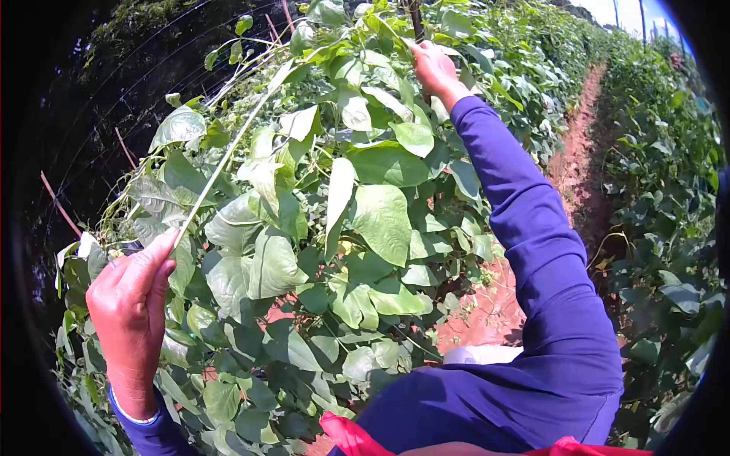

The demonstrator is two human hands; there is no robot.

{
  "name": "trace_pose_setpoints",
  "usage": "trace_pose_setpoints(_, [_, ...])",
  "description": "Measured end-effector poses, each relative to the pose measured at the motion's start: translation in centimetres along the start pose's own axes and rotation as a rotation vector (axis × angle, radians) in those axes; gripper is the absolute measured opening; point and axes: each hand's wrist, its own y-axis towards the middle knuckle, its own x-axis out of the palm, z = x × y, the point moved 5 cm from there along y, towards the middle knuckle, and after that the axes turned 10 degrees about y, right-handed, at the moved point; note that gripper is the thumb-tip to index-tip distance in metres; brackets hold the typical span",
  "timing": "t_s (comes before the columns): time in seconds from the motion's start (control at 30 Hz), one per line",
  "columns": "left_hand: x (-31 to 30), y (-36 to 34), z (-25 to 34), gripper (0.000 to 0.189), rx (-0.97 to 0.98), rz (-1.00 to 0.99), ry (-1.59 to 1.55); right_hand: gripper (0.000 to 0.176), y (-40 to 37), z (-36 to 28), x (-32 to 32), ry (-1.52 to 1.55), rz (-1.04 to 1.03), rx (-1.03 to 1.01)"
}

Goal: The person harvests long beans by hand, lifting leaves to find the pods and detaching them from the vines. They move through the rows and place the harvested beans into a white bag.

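My left hand (135, 300) is at the left, closed in a pinch between thumb and forefinger on a long pale green strand (228, 156) that looks like a vine stem. The strand is stretched taut and slants up to the right into the leaves at the top of the climbing plant (380, 220). Reaching out at the upper right, my right hand (437, 70) has its fingers closed among the top leaves, beside a dark upright post (416, 21). What those fingers hold is hidden by foliage.
Broad green leaves fill the middle, with reddish soil (483, 311) below. On the right a narrow dirt path (582, 137) runs between plant rows. Thin wires and reddish sticks (61, 204) stand at the left against dark shade.
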Motion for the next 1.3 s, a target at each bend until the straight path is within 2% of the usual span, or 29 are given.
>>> trace_pose_setpoints(0.03, [-0.2, 0.0, 0.8, 0.028, 0.019, -0.009, 0.036, 0.025, 0.7, 0.4, 1.6, -0.062, -0.052, -0.116])
trace_pose_setpoints(0.07, [-0.1, -0.1, 1.4, 0.031, 0.074, 0.037, 0.044, 0.027, 1.2, 0.3, 2.7, -0.079, -0.005, -0.3])
trace_pose_setpoints(0.2, [-0.1, -0.6, 2.7, 0.036, 0.075, -0.01, 0.07, 0.024, 1.3, 0.0, 3.9, -0.187, -0.122, -0.38])
trace_pose_setpoints(0.27, [0.1, -0.8, 2.6, 0.037, 0.079, -0.005, 0.089, 0.02, 1.2, 0.5, 3.4, -0.456, -0.272, -0.417])
trace_pose_setpoints(0.3, [0.4, -1.0, 2.3, 0.037, 0.068, -0.003, 0.085, 0.016, 1.4, 1.8, 3.2, -0.348, -0.136, -0.442])
trace_pose_setpoints(0.37, [1.1, -1.4, 1.6, 0.038, 0.094, 0.039, 0.11, 0.011, 2.4, 4.0, 1.3, -0.226, -0.031, -0.243])
trace_pose_setpoints(0.43, [2.0, -1.9, 0.9, 0.039, 0.082, 0.048, 0.1, 0.012, 3.0, 6.3, -2.1, -0.007, 0.229, -0.039])
trace_pose_setpoints(0.5, [2.9, -2.4, 0.6, 0.039, 0.08, 0.011, 0.139, 0.017, 4.3, 8.7, -5.3, 0.173, 0.47, 0.317])
trace_pose_setpoints(0.57, [3.4, -2.7, 0.8, 0.039, 0.095, 0.033, 0.132, 0.017, 5.8, 9.6, -7.8, 0.585, 0.676, 0.41])
trace_pose_setpoints(0.6, [3.5, -2.8, 1.1, 0.039, 0.099, 0.017, 0.124, 0.021, 7.5, 9.4, -8.7, 0.54, 0.739, 0.225])
trace_pose_setpoints(0.63, [3.6, -2.9, 1.4, 0.038, 0.105, 0.0, 0.116, 0.02, 7.9, 6.4, -9.9, 0.792, 0.751, 0.102])
trace_pose_setpoints(0.7, [3.2, -2.7, 2.5, 0.04, 0.127, 0.012, 0.105, 0.018, 9.8, 1.5, -10.5, 1.078, 0.548, -0.004])
trace_pose_setpoints(0.77, [2.7, -2.7, 3.9, 0.042, 0.179, 0.009, 0.08, 0.024, 9.0, -5.7, -10.2, 0.852, 0.301, -0.172])
trace_pose_setpoints(0.83, [2.2, -2.7, 5.2, 0.042, 0.257, 0.011, 0.087, 0.023, 7.8, -10.1, -8.4, 0.482, 0.151, -0.45])
trace_pose_setpoints(0.9, [1.4, -2.5, 6.4, 0.043, 0.28, 0.026, 0.065, 0.019, 7.7, -12.0, -4.9, 0.276, -0.024, -0.527])
trace_pose_setpoints(0.97, [0.6, -2.2, 6.8, 0.043, 0.274, 0.042, 0.087, 0.021, 6.5, -12.5, -3.2, 0.056, -0.221, -0.482])
trace_pose_setpoints(1.1, [0.1, -2.3, 5.9, 0.042, 0.224, 0.075, 0.147, 0.026, 6.1, -11.6, -3.8, -0.047, -0.377, -0.368])
trace_pose_setpoints(1.13, [0.1, -2.3, 5.6, 0.04, 0.173, -0.002, 0.142, 0.025, 5.8, -11.3, -4.5, -0.048, -0.445, -0.372])
trace_pose_setpoints(1.17, [0.5, -2.6, 5.3, 0.041, 0.169, 0.036, 0.137, 0.023, 6.0, -11.0, -4.8, -0.142, -0.469, -0.352])
trace_pose_setpoints(1.2, [0.9, -2.8, 5.1, 0.047, 0.184, 0.04, 0.098, 0.026, 6.3, -10.1, -4.8, 0.022, -0.5, -0.422])
trace_pose_setpoints(1.23, [1.4, -3.0, 5.3, 0.054, 0.176, 0.014, 0.096, 0.028, 7.1, -8.1, -3.9, 0.208, -0.507, -0.381])
trace_pose_setpoints(1.27, [2.1, -3.4, 5.6, 0.056, 0.207, 0.083, 0.087, 0.031, 6.9, -8.2, -4.8, 0.185, -0.445, -0.506])
trace_pose_setpoints(1.3, [2.5, -3.5, 5.8, 0.052, 0.201, 0.095, 0.05, 0.031, 7.7, -6.5, -4.2, 0.127, -0.44, -0.526])
